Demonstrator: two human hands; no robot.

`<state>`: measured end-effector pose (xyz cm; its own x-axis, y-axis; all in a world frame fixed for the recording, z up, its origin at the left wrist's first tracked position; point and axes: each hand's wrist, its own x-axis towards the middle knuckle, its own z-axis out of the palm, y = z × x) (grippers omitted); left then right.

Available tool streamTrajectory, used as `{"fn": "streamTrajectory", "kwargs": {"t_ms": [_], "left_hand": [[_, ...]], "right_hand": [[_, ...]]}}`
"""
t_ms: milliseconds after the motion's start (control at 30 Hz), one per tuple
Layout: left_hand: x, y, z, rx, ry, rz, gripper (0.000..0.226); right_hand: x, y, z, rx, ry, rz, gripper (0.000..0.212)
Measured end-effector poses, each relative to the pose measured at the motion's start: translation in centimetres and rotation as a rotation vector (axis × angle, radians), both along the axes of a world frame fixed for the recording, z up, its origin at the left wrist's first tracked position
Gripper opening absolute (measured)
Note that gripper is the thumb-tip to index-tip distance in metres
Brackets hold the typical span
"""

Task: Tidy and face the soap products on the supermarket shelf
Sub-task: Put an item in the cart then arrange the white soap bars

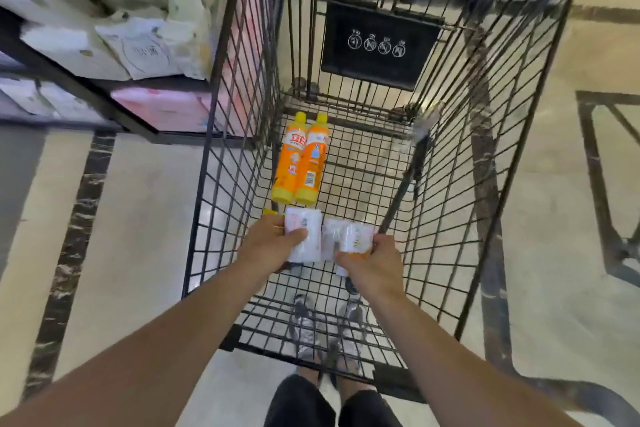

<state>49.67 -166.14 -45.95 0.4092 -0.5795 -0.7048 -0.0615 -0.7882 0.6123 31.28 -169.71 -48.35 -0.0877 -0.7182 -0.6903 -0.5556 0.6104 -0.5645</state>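
While both arms reach into the cart (221, 135), left hand (273, 246) and right hand (374, 263) fingers grip soap packs (304, 236).

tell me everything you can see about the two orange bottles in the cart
The two orange bottles lie on their sides, side by side and touching, on the wire floor of the shopping cart, toward its left wall. They look like plastic, with yellow caps pointing away from the person and yellow bases toward them. One shows a red-and-white front label, the other a back label with a barcode. Neither hand touches them.
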Motion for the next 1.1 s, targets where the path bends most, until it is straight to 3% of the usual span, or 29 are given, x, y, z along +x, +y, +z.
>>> {"fn": "streamTrajectory", "kwargs": {"t_ms": [133,233,367,633,800,967,1033,1100], "left_hand": [[0.1,-1.8,-5.0,0.052,-0.08,-0.081,0.012],[0.2,-2.2,-7.3,0.087,-0.141,-0.147,0.037],[-0.1,-2.0,-9.9,0.119,-0.224,-0.22,0.035],[-0.3,-1.4,-9.7,0.096,-0.211,-0.12,0.039],[0.5,-0.6,-4.6,0.094,-0.149,-0.064,0.045],[0.9,2.7,6.8,-0.095,0.001,0.126,0.015],[0.2,5.0,12.5,-0.205,0.09,0.237,0.011],[-1.1,9.0,18.6,-0.266,0.045,0.315,0.009]], "right_hand": [[1.2,-0.8,-5.0,0.009,0.097,0.02,0.081],[2.1,-1.1,-6.8,-0.018,0.162,0.046,0.079],[3.2,-1.1,-8.4,-0.037,0.233,0.066,0.087],[2.8,-1.1,-7.4,-0.037,0.16,0.139,0.092],[1.7,-1.7,-2.0,-0.055,0.061,0.246,0.068],[3.9,-3.1,10.1,-0.151,-0.202,0.424,0.006],[4.4,-2.9,15.7,-0.206,-0.326,0.572,0.007],[3.8,-0.7,21.2,-0.215,-0.435,0.691,0.008]]}}
